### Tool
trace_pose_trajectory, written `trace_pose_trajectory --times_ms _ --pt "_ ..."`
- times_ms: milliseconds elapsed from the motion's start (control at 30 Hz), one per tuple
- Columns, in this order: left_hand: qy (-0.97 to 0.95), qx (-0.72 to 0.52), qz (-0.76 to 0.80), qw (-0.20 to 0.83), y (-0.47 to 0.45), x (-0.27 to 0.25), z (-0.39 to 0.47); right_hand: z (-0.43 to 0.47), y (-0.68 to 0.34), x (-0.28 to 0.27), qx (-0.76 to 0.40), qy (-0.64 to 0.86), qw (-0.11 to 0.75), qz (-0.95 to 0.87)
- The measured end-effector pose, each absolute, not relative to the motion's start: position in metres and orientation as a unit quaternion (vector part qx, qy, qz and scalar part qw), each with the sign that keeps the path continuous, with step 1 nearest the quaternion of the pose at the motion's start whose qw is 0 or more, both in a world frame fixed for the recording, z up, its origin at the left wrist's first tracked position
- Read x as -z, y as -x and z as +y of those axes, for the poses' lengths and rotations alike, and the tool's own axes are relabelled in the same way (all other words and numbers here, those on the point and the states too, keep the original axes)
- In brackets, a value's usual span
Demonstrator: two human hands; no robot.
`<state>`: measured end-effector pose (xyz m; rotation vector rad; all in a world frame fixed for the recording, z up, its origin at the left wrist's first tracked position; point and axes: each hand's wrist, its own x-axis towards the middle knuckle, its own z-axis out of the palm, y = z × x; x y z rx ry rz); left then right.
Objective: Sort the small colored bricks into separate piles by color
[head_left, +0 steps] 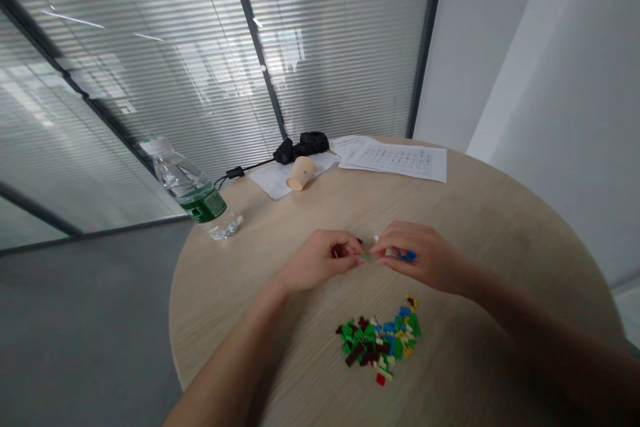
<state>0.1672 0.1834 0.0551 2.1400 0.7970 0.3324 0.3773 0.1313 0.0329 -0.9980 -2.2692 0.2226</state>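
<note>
Evidently, the left hand (327, 257) pinches a small green piece (363, 256); the right hand (427, 253), its fingertips drawn narrow, appears to hold a blue piece (408, 255) within its curl. A light, steady grip on the edges would likely suit parts this small. The mixed pile (380, 340) lies just on the near side of both hands. Beyond them, the round wood-toned table (500, 227) bears a paper cup (301, 173) on its side and printed sheets (400, 159); pale blinds (360, 47) hang farther off.
</note>
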Motion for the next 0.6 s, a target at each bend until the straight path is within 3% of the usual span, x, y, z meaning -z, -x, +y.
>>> trace_pose_trajectory --times_ms 133,233,600 --pt "-0.902 -0.021 0.396 0.171 -0.14 -0.065 0.2 0.13 -0.381 -0.035 -0.165 0.371 0.202 -0.891" --pt "-0.9 0.048 0.424 0.092 -0.127 -0.067 0.208 0.127 -0.382 -0.038 -0.215 0.37 0.15 -0.891" --pt "-0.89 0.088 0.441 0.075 -0.128 -0.066 0.205 0.127 -0.393 -0.04 -0.256 0.443 0.08 -0.855"
